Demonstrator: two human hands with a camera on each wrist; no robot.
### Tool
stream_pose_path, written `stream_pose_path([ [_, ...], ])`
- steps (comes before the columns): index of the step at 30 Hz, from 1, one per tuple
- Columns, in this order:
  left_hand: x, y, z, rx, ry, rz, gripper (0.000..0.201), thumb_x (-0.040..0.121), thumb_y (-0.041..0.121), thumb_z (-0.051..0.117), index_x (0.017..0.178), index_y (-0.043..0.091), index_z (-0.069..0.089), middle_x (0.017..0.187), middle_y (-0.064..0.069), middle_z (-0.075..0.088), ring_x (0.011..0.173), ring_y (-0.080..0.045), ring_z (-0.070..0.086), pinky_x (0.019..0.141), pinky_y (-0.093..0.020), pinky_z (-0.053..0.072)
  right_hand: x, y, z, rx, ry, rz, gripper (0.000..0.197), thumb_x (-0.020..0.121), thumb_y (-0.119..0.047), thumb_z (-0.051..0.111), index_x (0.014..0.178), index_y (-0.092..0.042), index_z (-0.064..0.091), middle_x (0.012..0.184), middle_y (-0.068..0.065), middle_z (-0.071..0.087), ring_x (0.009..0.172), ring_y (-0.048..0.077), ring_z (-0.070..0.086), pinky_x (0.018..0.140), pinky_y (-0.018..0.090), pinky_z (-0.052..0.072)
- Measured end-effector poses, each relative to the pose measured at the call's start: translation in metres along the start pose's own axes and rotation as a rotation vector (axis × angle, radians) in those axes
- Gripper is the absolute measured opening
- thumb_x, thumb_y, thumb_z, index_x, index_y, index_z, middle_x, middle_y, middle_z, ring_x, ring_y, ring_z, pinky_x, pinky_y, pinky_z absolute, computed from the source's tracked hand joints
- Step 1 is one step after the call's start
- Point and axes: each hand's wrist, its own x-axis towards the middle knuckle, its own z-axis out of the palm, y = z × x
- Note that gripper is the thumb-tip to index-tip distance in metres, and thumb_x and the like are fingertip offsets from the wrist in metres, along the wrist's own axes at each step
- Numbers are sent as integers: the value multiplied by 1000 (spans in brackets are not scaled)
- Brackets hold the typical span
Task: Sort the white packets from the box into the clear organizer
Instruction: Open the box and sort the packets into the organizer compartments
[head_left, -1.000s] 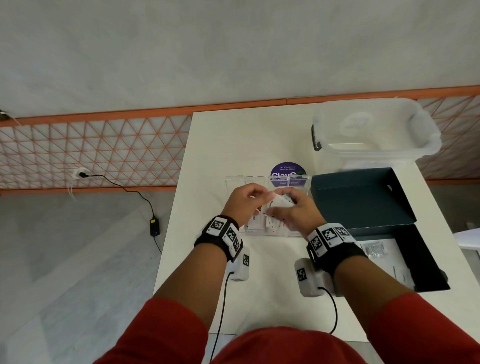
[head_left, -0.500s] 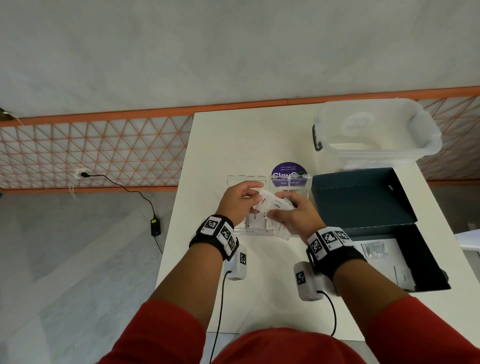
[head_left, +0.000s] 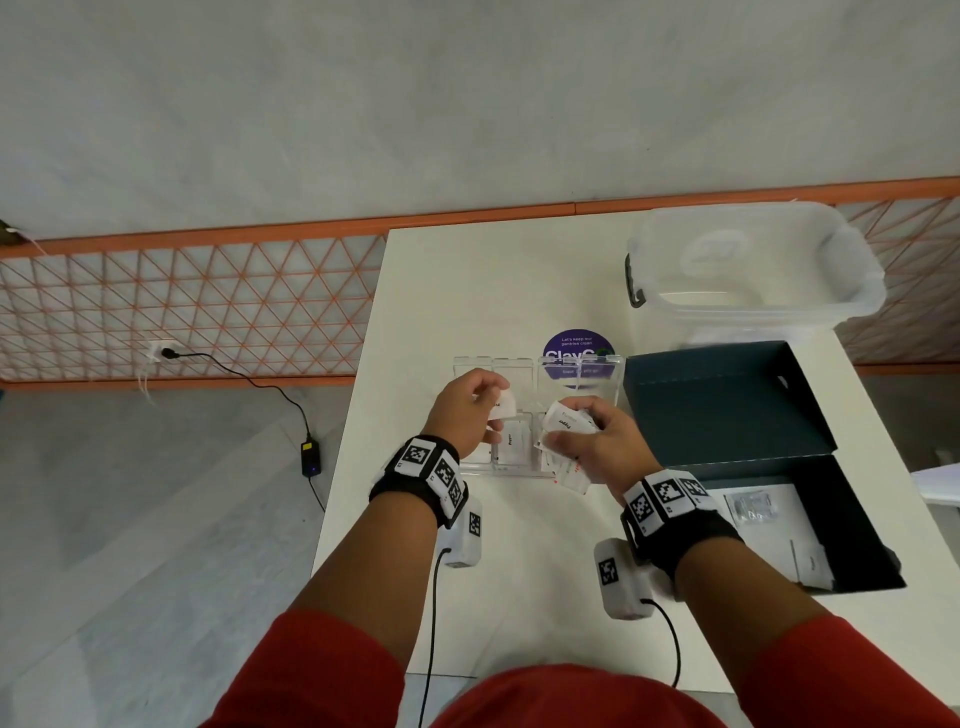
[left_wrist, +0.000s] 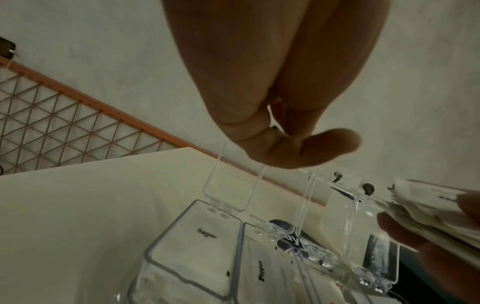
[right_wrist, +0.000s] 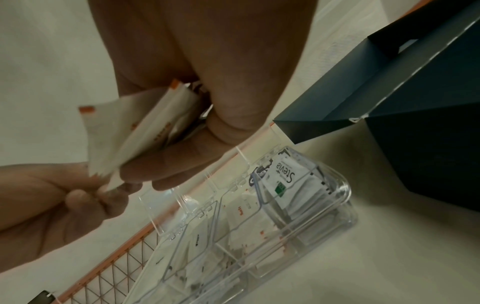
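Since half a second ago my left hand has drawn one white packet away from the stack gripped in my right hand, both above the clear organizer on the desk. Only my right wrist view shows a Stevia packet in the end compartment; my left wrist view reads Sugar. Beside it lies the open dark box.

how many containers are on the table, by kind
clear organizer: 1
dark box, open: 1
translucent lidded tub: 1
total: 3
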Motion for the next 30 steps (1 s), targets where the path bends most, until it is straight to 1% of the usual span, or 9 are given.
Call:
stream_pose_path([
  [5,4,0,0,267,-78,2,31,94,5,46,121,21,51,112,-2,57,77,-18,61,72,-28,50,1,0,-1,20,-6,7,33,74,6,80,95,-17,69,85,1,73,74,19,73,60,31,56],
  [7,5,-1,2,380,-96,-27,32,95,7,43,124,20,44,110,-4,55,78,-20,57,69,-28,44,1,0,-1,20,-8,2,33,75,7,79,96,-17,69,86,2,72,74,18,72,59,30,56],
  [11,8,-7,7,487,-74,-45,22,94,11,47,115,16,47,94,-6,59,67,-15,53,57,-22,39,1,1,-1,18,-2,-3,33,75,7,79,95,-17,68,83,1,71,71,17,70,57,29,55],
  [15,12,-15,17,551,-80,-25,22,95,11,49,111,17,63,87,-4,58,67,-19,53,59,-23,42,2,4,-4,28,0,2,33,75,8,78,95,-16,68,84,2,71,74,20,71,60,31,57],
  [17,14,-18,22,546,-69,-40,24,94,11,51,113,18,65,90,-5,60,70,-22,57,59,-23,45,2,6,-4,24,3,4,33,74,8,78,94,-16,69,83,1,71,72,17,71,59,31,57],
  [22,21,-26,36,633,-59,20,29,92,10,57,120,13,65,116,-11,62,103,-27,60,87,-30,47,4,9,-7,21,24,15,33,73,6,80,94,-18,69,84,0,72,75,17,71,61,31,57],
  [26,21,-35,42,748,-8,89,23,91,8,58,114,11,57,118,-8,49,93,-30,60,82,-33,48,6,10,-10,21,40,30,33,73,4,81,94,-19,70,87,2,73,78,21,71,63,34,58],
  [28,20,-38,44,858,-37,142,13,92,9,55,103,12,60,114,-7,48,87,-29,60,77,-35,49,6,10,-10,22,48,35,33,73,4,81,94,-19,70,86,2,73,77,21,71,62,34,58],
  [30,19,-42,46,969,-94,190,18,95,11,50,103,13,66,112,-7,50,89,-27,59,76,-33,49,7,11,-10,20,52,39,33,73,5,80,94,-19,70,86,1,73,76,20,71,61,33,57],
])
